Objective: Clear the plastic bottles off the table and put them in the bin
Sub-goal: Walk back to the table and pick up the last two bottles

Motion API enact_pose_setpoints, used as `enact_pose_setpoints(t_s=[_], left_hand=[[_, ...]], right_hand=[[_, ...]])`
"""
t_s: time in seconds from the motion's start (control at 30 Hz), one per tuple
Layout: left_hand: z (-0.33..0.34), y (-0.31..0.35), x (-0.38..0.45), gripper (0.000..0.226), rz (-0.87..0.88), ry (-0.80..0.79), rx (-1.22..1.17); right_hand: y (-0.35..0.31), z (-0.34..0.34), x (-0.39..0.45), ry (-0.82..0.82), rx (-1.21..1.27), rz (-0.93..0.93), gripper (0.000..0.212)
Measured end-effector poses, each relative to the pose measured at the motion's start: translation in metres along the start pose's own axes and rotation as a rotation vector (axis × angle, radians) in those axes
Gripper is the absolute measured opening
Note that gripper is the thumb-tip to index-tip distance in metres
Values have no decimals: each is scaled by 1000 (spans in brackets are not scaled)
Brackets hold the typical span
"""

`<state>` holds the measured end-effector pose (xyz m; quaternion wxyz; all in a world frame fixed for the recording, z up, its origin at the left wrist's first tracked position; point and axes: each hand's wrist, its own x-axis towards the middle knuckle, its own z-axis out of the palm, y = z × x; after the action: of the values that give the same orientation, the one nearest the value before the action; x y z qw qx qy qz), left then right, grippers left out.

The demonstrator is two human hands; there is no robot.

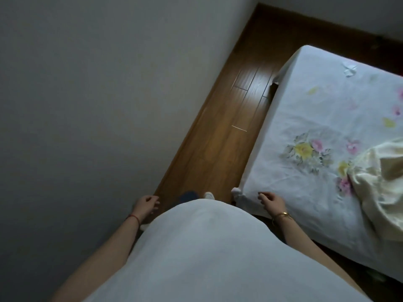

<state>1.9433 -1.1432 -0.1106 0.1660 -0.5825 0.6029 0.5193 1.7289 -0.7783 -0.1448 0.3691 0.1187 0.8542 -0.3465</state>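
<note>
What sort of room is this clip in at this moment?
Most likely a bedroom: a bed with a floral sheet, a cream blanket bunched on it, and a narrow strip of wooden floor along a plain wall. No table, bottles or bin show.

No plastic bottle, table or bin falls inside the view. The left hand [146, 205] at 7 o'clock and the right hand [270, 202] at 4 o'clock hang loosely curled, holding nothing.

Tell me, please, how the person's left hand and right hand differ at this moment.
The left hand hangs beside the wall; the right hand hangs over the corner of the bed. The left wrist wears a red string, the right wrist a gold bangle. Both hands are empty, with loosely curled fingers.
</note>
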Motion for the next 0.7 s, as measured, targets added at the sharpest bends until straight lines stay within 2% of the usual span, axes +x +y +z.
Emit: enact_pose_setpoints(t_s=[0.2, 0.33, 0.4, 0.5, 0.63, 0.7], left_hand=[[31, 126, 42, 20, 37, -42, 50], [56, 216, 89, 27, 53, -81, 124], [65, 262, 118, 22, 70, -119, 171], [80, 344, 166, 28, 119, -158, 245], [104, 479, 219, 29, 140, -178, 294], [120, 541, 239, 20, 120, -208, 248]], right_hand=[[-45, -24, 47, 55, 152, 103, 19], [-70, -33, 102, 71, 179, 167, 14], [-100, -44, 128, 76, 190, 186, 20], [-154, -68, 180, 76, 219, 206, 23], [-236, -121, 266, 146, 329, 210, 17], [-270, -152, 309, 210, 352, 181, 13]])
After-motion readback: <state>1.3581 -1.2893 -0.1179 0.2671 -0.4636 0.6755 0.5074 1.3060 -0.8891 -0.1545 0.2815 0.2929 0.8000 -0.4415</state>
